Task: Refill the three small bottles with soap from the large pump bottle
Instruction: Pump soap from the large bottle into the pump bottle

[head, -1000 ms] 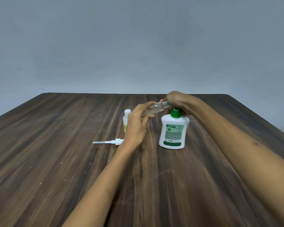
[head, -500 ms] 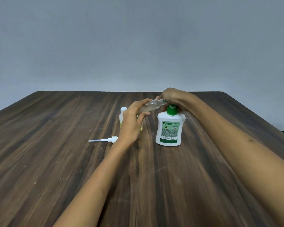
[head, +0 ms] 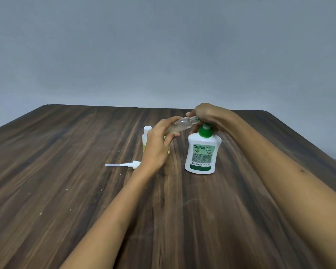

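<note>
The large white pump bottle (head: 202,152) with a green pump head stands upright on the wooden table (head: 66,171). My right hand (head: 204,115) rests on top of its pump. My left hand (head: 157,144) holds a small clear bottle (head: 180,124), tilted, its open threaded neck up against the pump spout; a little pale liquid lies inside. Behind my left hand stands a small capped bottle (head: 146,136) with yellowish soap, partly hidden. Another yellowish bottle edge (head: 168,150) shows beside my palm.
A white spray-pump cap with its long dip tube (head: 124,165) lies flat on the table, left of my left wrist. The table's far edge meets a plain grey wall (head: 163,55).
Both hands and the bottles keep the same grip and pose. The whole scene has drifted slightly in the frame as my head moved.
</note>
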